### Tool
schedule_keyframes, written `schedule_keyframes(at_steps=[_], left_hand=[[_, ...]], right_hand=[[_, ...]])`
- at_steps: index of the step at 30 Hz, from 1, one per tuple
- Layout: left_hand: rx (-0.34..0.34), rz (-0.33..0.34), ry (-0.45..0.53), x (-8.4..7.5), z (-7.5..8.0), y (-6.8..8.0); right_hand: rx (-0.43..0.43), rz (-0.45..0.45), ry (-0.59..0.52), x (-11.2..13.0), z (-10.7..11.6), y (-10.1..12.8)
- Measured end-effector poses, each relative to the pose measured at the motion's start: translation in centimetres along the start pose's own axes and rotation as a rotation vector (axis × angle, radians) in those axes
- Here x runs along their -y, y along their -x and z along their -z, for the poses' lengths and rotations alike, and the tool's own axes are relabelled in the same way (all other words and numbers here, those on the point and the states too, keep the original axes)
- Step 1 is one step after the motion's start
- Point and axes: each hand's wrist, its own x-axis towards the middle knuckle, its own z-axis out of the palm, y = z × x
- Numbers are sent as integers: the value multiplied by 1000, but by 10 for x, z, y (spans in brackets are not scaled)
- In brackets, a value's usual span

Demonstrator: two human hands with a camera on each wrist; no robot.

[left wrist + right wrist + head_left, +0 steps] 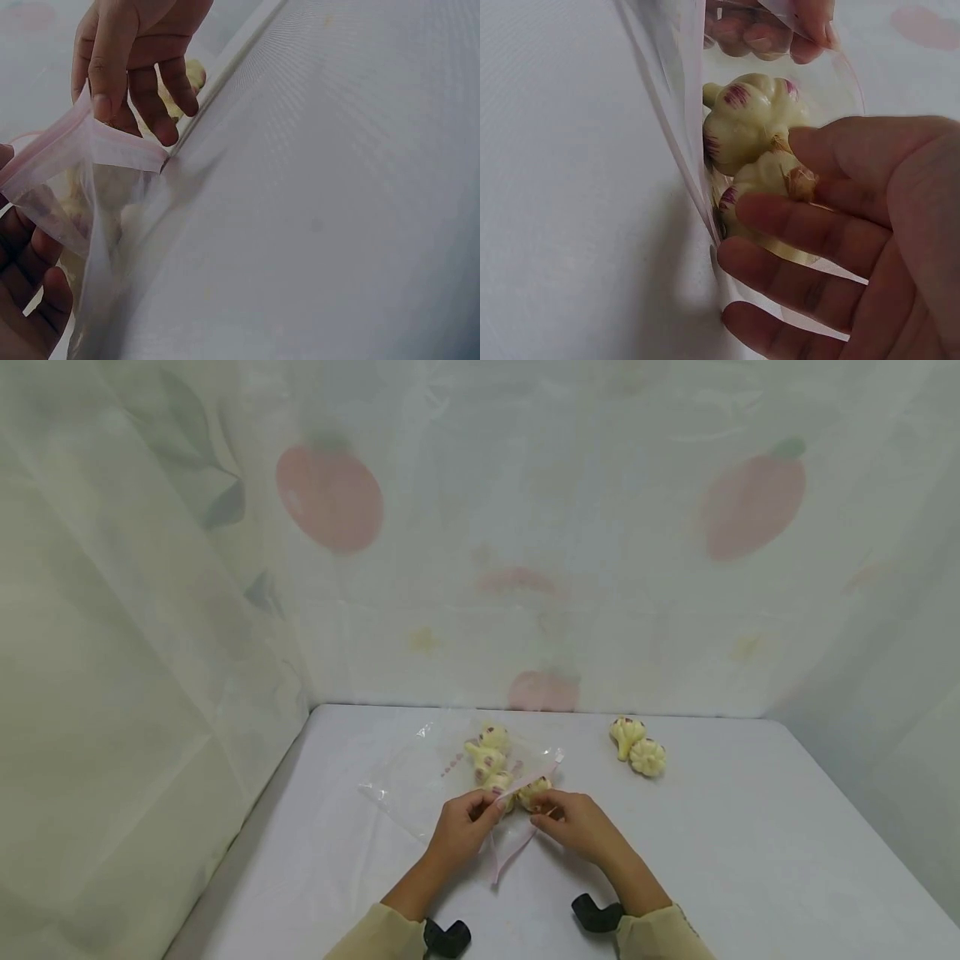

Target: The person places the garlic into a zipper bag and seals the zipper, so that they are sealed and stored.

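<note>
A clear zip bag [415, 779] with a pink zip strip [75, 146] lies on the white table [750, 860], holding several cream garlic bulbs [487, 758] with purple streaks. My left hand [491, 803] pinches one side of the bag's mouth. My right hand [546, 814] pinches the other side, its fingers curled against the plastic next to a bulb [750, 120]. In the left wrist view the right hand [120, 105] grips the strip from above, and the left hand [34, 292] shows at the bottom left. In the right wrist view the left hand's fingers [780, 34] show through the plastic.
Two loose garlic bulbs [637, 748] lie on the table to the right of the bag. Pale curtains [525, 527] printed with fruit close in the table at the back and on both sides. Black wrist straps [596, 912] sit on both forearms.
</note>
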Motion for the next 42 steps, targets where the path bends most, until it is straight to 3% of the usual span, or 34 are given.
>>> schedule_keyframes(at_steps=[12,20,25,29,38,42], left_hand=[[8,8,-1,-3,-1,-1],[21,8,18,0,-2,-1],[7,26,-3,22,-8,-4],[1,29,-7,36,-9,-6],[-15,7,4,42,-9,-7],[-13,36,-16,43,-17,-6]], right_hand=[[13,42,-19,-3,-3,0],[28,3,-60,-7,-7,1],[-9,-10,-31,-7,-3,2],[-114,-31,-14,-9,9,2],[-531,-84,39,-42,37,3],[-594,-135,83,-62,50,7]])
